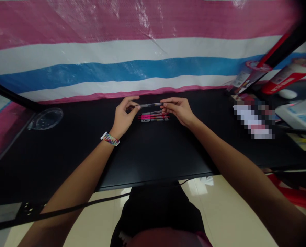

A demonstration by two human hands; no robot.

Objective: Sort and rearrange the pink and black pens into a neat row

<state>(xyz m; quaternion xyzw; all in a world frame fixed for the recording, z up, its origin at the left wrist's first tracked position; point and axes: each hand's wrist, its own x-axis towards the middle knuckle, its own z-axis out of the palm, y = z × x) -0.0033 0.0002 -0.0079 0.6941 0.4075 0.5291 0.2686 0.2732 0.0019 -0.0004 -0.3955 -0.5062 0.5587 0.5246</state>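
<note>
A dark, partly clear pen (151, 105) lies level between my two hands, one end pinched by each. My left hand (125, 113), with a colourful band at its wrist, closes thumb and finger on the pen's left end. On the other end, the thumb and fingers of my right hand (178, 110) are closed. Just below the held pen, several pens (154, 117) lie side by side on the black desk (153, 151), some pink or red and some dark. The fingertips of my right hand hang close to the right ends of that row; whether they touch it I cannot tell.
A clear round plastic lid (46, 118) lies at the left. Toward the right stand a clear cup (253, 73) with a red straw and a red-and-white container (284, 79), near a white mouse-like object (287, 94). A striped sheet (132, 72) hangs behind the desk.
</note>
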